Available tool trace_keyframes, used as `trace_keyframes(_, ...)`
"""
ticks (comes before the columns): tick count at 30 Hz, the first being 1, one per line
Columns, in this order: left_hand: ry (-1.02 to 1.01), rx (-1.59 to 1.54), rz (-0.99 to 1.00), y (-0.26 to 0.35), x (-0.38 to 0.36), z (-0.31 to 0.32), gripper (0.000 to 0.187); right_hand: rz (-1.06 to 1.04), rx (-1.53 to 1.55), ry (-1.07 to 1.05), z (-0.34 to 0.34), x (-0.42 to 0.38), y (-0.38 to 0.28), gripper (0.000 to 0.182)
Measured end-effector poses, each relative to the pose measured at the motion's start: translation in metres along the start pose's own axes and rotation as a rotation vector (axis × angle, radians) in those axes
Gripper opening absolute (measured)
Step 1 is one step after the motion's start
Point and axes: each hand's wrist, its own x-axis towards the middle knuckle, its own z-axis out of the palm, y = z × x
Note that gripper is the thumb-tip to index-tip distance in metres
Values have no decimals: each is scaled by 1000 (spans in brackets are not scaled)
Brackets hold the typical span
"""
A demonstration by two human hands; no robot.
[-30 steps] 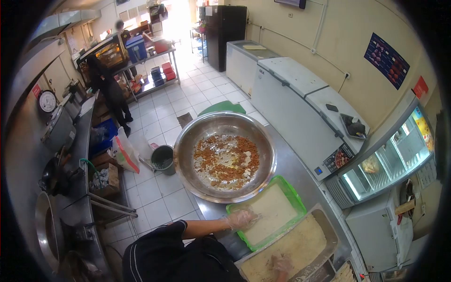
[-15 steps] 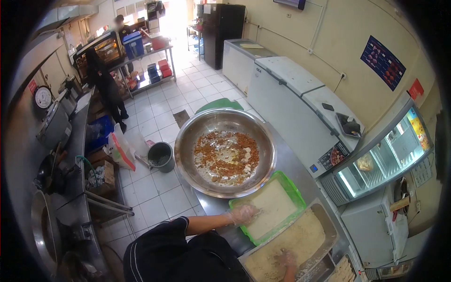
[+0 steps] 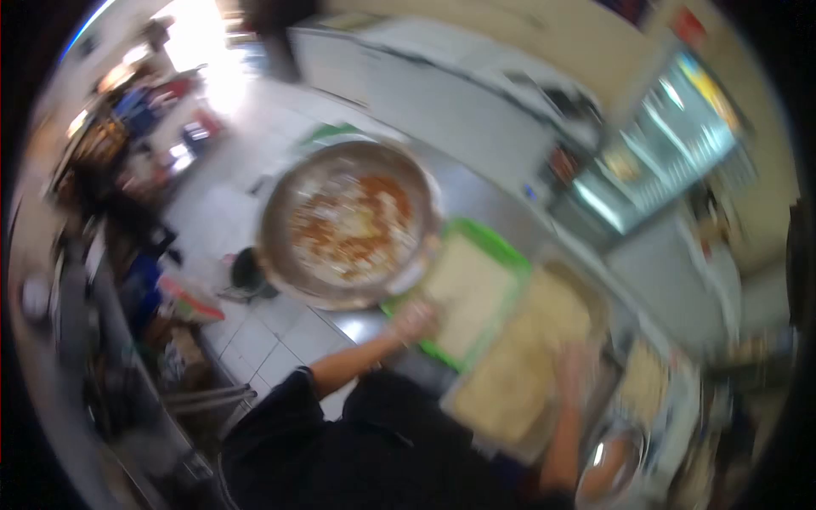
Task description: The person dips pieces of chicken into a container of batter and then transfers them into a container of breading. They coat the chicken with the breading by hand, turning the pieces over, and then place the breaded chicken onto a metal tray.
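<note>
My left hand (image 3: pixel 415 321), in a clear glove, is at the near-left side of a green tray (image 3: pixel 489 240) that holds a pale, flat layer of powder or batter. Its fingers are smeared by motion. Farther right, my right hand (image 3: pixel 576 367) is over the right side of a rectangular metal pan (image 3: pixel 600 316) filled with beige, flour-like powder (image 3: pixel 518 374). Blur hides whether its fingers are spread or closed. Beyond the green tray stands a wide metal bowl (image 3: pixel 276 204) with orange-brown crumbly bits and white powder inside.
A metal worktable (image 3: pixel 463 187) carries the bowl and trays. To the right of the pan are a beige-filled container (image 3: pixel 642 382) and a shiny round bowl (image 3: pixel 614 463). A dark bucket (image 3: pixel 253 274) stands on the tiled floor. White chest freezers (image 3: pixel 442 106) and a lit display fridge (image 3: pixel 654 140) line the wall.
The view has swung right and blurred, so the scene sits further left. My right hand has moved from the pan's near part to its right side. My left hand stays by the green tray.
</note>
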Motion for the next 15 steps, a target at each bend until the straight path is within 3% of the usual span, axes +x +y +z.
trace_keyframes(1,-39,-112,5,-1,2,4,13,-23,-240,69,5,-8,4,28)
trace_keyframes(2,-78,-453,-33,-7,1,4,9,92,-66,-125,-34,10,-10,24)
trace_keyframes(3,-96,-465,-95,-4,11,-13,10,235,84,-299,-73,27,-23,23)
trace_keyframes(4,-113,-477,-157,-1,20,-31,11,387,234,-257,-66,18,-35,31)
trace_keyframes(6,-133,-466,-230,6,38,-63,12,90,-196,-272,-65,-19,-58,51)
trace_keyframes(7,-111,-486,-219,7,41,-70,12,319,543,-318,-111,7,-73,58)
trace_keyframes(10,-131,-547,-277,11,42,-80,10,511,849,-363,-123,-22,-90,69)
trace_keyframes(13,-115,-513,-255,13,46,-80,12,659,835,-497,-83,-49,-95,76)
trace_keyframes(15,-162,-533,-277,12,47,-79,12,634,762,-303,-67,-51,-97,80)
